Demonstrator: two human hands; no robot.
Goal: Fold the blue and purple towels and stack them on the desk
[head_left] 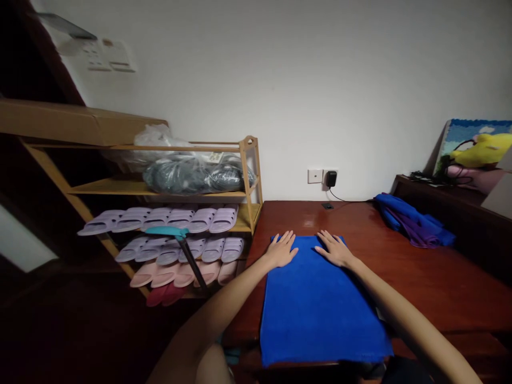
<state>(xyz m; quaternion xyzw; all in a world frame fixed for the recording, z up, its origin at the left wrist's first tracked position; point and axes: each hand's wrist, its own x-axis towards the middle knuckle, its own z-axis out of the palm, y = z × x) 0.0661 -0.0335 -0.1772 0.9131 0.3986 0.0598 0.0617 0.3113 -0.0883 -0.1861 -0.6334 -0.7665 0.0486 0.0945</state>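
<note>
Label (216, 157) is unreadable; left hand (281, 249) and right hand (335, 250) lie spread flat at cloth's (320, 309) far corners; table (424, 282) stretches right.

Readable text: none | pale label (215, 157) on plastic-wrapped bundle (188, 176): print too small to make out

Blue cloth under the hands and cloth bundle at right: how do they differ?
The blue cloth lies spread flat; the cloth bundle is crumpled. The blue cloth looks plain blue; the cloth bundle shows blue and purple. The left hand and right hand rest on the blue cloth; neither touches the bundle. Both fabrics lie on the reddish-brown table.
</note>
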